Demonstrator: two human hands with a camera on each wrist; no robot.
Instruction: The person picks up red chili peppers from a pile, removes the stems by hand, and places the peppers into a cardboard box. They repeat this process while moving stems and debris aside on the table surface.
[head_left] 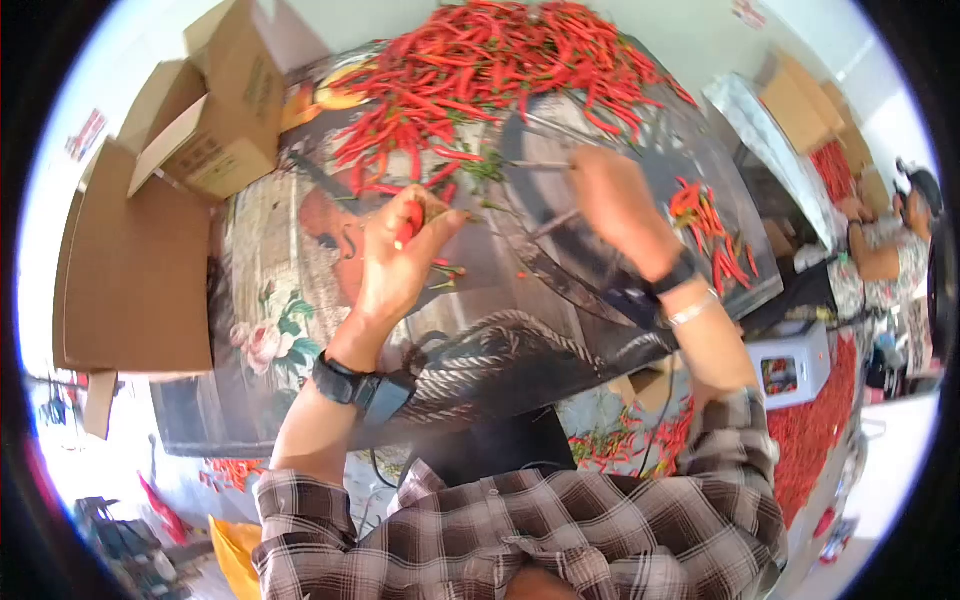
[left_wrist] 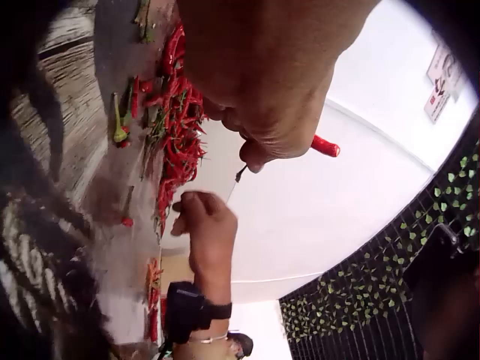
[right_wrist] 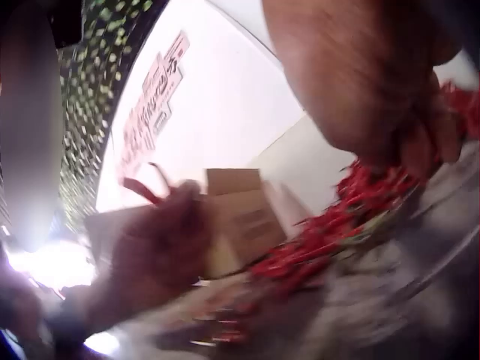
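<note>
My left hand (head_left: 395, 255) grips red chili peppers (head_left: 410, 222) above the table. A cut-looking red end sticks out past the fist in the left wrist view, and a dark stem tip (left_wrist: 240, 174) shows below the thumb. In the right wrist view two thin red ends rise from that hand. My right hand (head_left: 618, 205), blurred, hovers right of the left hand over the printed wheel. Its fingers (left_wrist: 196, 206) are bent toward the thumb; I cannot tell whether they pinch anything. A large pile of red chilies (head_left: 500, 60) covers the far table.
Cardboard boxes (head_left: 140, 265) stand at the left table edge. A smaller heap of chilies (head_left: 705, 225) lies at the right. Loose green stems (head_left: 485, 165) are scattered near the pile. More chilies (head_left: 815, 440) cover the floor, where another person (head_left: 890, 250) sits beside a box.
</note>
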